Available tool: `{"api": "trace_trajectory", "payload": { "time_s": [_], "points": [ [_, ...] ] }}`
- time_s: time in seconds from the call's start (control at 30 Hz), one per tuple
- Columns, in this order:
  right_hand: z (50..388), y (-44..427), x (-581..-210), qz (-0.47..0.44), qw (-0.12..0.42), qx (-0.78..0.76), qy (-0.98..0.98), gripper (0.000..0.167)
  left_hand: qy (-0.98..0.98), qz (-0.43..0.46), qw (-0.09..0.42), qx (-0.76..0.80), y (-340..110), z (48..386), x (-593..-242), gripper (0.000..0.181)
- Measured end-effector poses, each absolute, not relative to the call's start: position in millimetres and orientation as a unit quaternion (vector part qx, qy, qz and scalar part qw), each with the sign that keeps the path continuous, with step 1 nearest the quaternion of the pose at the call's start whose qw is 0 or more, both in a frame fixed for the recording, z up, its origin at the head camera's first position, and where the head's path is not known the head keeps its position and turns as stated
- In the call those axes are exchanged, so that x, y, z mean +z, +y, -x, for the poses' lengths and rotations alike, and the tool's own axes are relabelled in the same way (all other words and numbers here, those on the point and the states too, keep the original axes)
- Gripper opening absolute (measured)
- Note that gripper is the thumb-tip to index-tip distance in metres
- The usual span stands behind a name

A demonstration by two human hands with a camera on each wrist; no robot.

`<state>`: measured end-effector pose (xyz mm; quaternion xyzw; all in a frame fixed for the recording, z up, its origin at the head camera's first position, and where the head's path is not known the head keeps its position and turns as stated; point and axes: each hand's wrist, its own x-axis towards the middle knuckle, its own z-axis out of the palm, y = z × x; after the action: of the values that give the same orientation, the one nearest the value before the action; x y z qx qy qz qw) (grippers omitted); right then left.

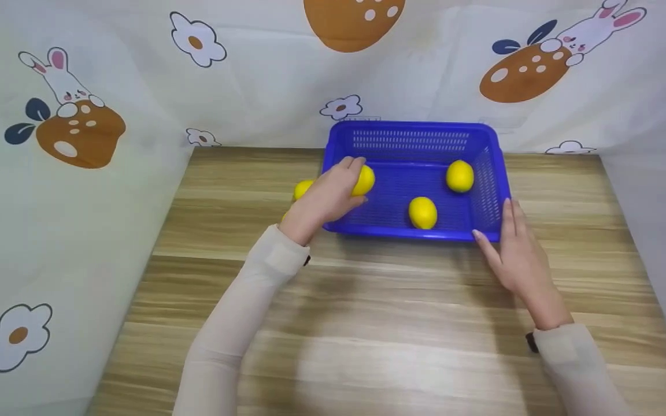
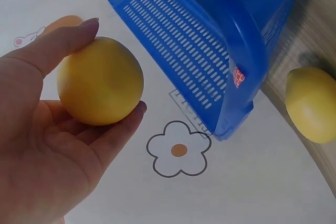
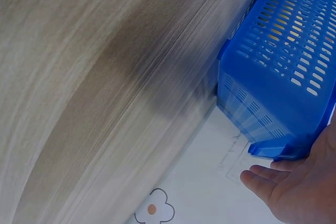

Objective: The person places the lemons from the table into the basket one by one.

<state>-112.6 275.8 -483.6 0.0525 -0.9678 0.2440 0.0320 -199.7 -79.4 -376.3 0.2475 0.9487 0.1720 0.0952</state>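
Note:
My left hand (image 1: pixel 327 193) grips a lemon (image 1: pixel 363 181) over the left side of a blue plastic basket (image 1: pixel 414 235). In the left wrist view, thumb and fingers curve round that yellow lemon (image 2: pixel 101 81). Inside the basket lie two other lemons, one near the front (image 1: pixel 422 213) and one at the right (image 1: pixel 460 176). At the basket's right front corner rests my right hand (image 1: pixel 521 260), its fingers straight along the outer wall and its thumb by the front rim. The right wrist view shows this hand (image 3: pixel 307 190) against the basket (image 3: pixel 273 106).
Left of the basket, a lemon (image 1: pixel 303 189) lies on the wooden table (image 1: pixel 402 323), partly behind my left hand; a sliver of yellow shows below it. A pale patterned sheet (image 1: pixel 263 69) hangs behind the basket and at both sides.

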Motion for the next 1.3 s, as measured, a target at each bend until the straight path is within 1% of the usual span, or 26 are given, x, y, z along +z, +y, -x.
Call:
{"api": "trace_trajectory", "payload": {
  "time_s": [0.27,0.53,0.77,0.9,1.07,1.3],
  "points": [
    [112.7,275.3,-482.8,-0.05,0.029,0.247,-0.967,0.092,0.951,-0.249,0.095,0.154,-73.0,208.5,-372.4,0.077],
    [112.2,275.4,-483.9,-0.049,0.024,0.248,-0.967,0.091,0.957,-0.233,0.116,0.13,-64.4,221.5,-369.6,0.08],
    [112.3,275.5,-484.6,-0.05,0.029,0.249,-0.967,0.091,0.958,-0.233,0.113,0.127,-62.6,228.7,-369.4,0.082],
    [112.0,274.9,-484.2,-0.047,0.026,0.251,-0.966,0.092,0.958,-0.233,0.108,0.129,-62.5,230.9,-368.8,0.082],
    [111.4,274.8,-483.3,-0.044,0.022,0.25,-0.967,0.092,0.958,-0.223,0.118,0.138,-62.3,231.9,-367.5,0.083],
    [112.0,274.4,-483.7,-0.043,0.027,0.245,-0.968,0.093,0.959,-0.218,0.12,0.137,-64.4,228.3,-369.6,0.077]
  ]
}}
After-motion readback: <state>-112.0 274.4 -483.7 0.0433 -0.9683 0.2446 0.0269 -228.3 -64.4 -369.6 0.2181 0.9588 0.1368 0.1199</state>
